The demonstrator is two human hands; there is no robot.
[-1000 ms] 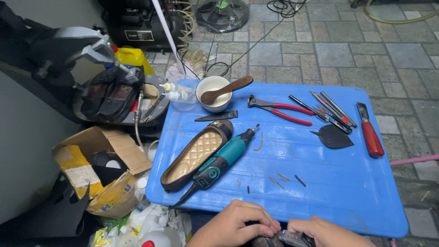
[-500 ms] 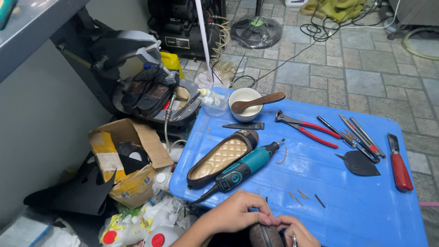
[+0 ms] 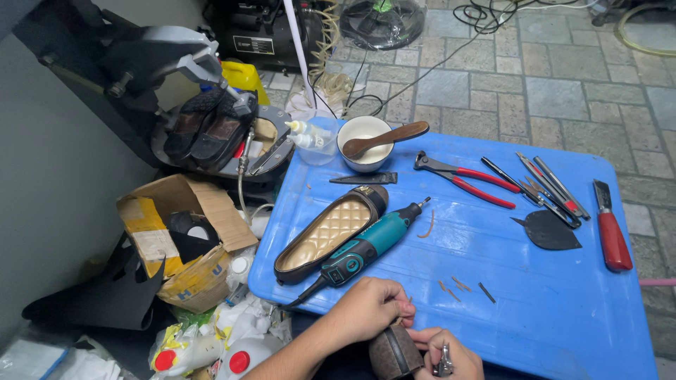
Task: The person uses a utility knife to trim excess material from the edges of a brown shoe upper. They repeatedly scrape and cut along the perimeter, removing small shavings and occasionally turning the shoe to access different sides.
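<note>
At the near edge of the blue table (image 3: 563,309), my left hand (image 3: 370,307) rests on a dark brown shoe heel (image 3: 391,352), fingers pinched at its top. My right hand (image 3: 445,352) sits just right of the heel and grips a small metal tool (image 3: 444,366). Just beyond my left hand lie a teal rotary tool (image 3: 370,243) and a gold quilted flat shoe (image 3: 331,231) with a dark rim. A few small nails (image 3: 461,287) lie scattered to the right of my hands.
Farther back are a white bowl with a wooden spoon (image 3: 366,142), red-handled pincers (image 3: 468,179), several hand tools (image 3: 553,188), a black sole piece (image 3: 548,231) and a red-handled knife (image 3: 611,232). Left of the table stand a cardboard box (image 3: 176,239), bottles (image 3: 211,355) and a shoe press (image 3: 211,127).
The view has shifted left and down. My hands have moved a little up onto the table edge, and the brown heel between them has come into view.
</note>
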